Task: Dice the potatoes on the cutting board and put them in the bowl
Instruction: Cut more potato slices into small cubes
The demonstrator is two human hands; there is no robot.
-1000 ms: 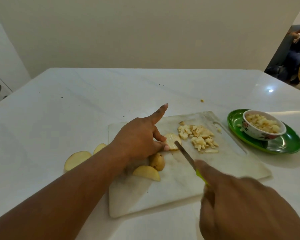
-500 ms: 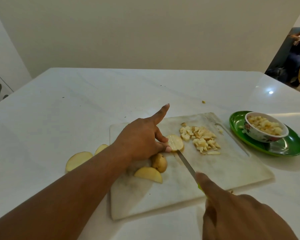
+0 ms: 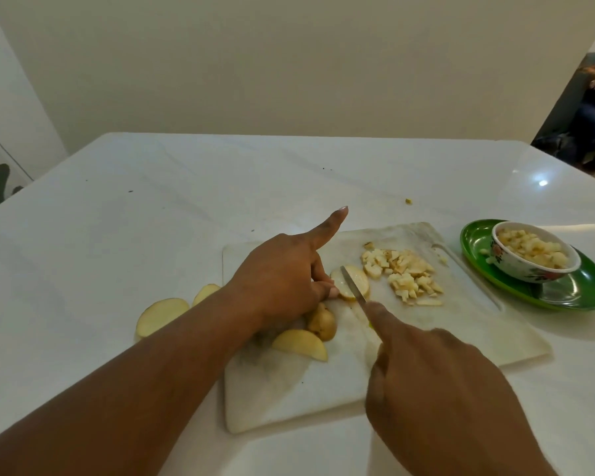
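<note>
White marble-look countertop (image 3: pixel 152 218) fills the kitchen scene, a pale cutting board (image 3: pixel 323 389) at its centre. On the board, the left hand (image 3: pixel 282 280) pins a potato slice (image 3: pixel 352 286) flat with thumb and curled fingertips at the slice's left edge, forefinger lifted and pointing away. The knife (image 3: pixel 352 286) blade lies diagonally across that slice, tip toward the far left, handle running back to the right hand (image 3: pixel 437 386), which wraps the handle with its forefinger stretched along the spine. Just right of the slice sits a heap of diced potato (image 3: pixel 404 273); uncut wedges (image 3: pixel 301 343) wait nearer the person, two more slices (image 3: pixel 162 316) off the board's left edge. The bowl (image 3: pixel 529 262), already part-filled with dice, stands on a green plate (image 3: pixel 581 290) beyond the board's right end, nearer the knife hand.
</note>
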